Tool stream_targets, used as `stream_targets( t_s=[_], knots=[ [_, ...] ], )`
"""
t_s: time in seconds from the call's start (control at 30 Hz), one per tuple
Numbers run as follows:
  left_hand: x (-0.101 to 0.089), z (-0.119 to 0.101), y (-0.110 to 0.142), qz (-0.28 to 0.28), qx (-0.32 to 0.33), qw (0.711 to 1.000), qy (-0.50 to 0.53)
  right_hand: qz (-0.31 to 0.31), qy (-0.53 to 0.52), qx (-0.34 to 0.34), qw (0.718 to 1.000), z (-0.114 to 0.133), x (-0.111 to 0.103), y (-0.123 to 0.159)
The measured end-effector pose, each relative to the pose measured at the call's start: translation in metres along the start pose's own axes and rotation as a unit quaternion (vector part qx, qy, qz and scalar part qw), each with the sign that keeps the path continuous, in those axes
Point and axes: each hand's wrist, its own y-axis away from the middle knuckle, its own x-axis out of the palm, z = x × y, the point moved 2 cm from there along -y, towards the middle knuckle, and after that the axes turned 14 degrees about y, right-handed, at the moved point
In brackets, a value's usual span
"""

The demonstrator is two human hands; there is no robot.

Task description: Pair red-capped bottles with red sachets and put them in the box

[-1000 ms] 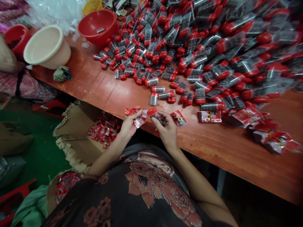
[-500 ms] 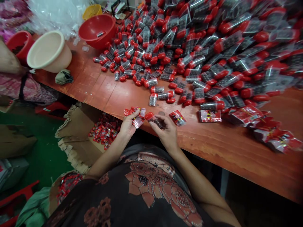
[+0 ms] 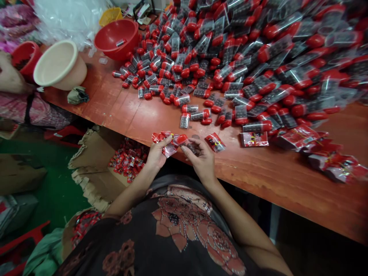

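At the near edge of the red wooden table (image 3: 138, 115), my left hand (image 3: 156, 155) is closed on a small red printed plastic bag (image 3: 166, 141). My right hand (image 3: 201, 158) is closed on a clear tube with a red cap (image 3: 184, 141), whose capped end meets the mouth of the bag. Another red bag (image 3: 215, 142) lies on the table just right of my right hand. A huge pile of the same red-capped tubes (image 3: 244, 57) covers the table beyond my hands.
Red bags (image 3: 313, 147) lie heaped at the right. A cardboard box (image 3: 94, 161) holding filled bags (image 3: 128, 159) stands on the floor at my left. A cream bowl (image 3: 59, 63), red bowl (image 3: 116, 36) and red tub (image 3: 24, 57) sit far left, near another person's arm (image 3: 10, 76).
My right hand has moved the red-capped tube leftward, from just beside the bag to its mouth. My left hand keeps its hold on the bag.
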Motion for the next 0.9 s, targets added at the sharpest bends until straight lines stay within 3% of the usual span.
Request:
stream_targets(
  t_s=[0.23, 0.63, 0.9],
  knots=[
    [0.001, 0.0, 0.001, 0.021, 0.019, 0.999, -0.015, 0.017, 0.014, -0.002, 1.0, 0.0, -0.002, 0.003],
    [0.009, -0.005, 0.008, 0.037, 0.079, 0.995, -0.038, -0.001, 0.123, -0.147, 0.981, 0.009, -0.014, 0.005],
    [0.011, -0.003, 0.016, 0.075, 0.093, 0.988, -0.102, 0.0, 0.127, -0.165, 0.978, 0.01, -0.018, 0.005]
  ],
)
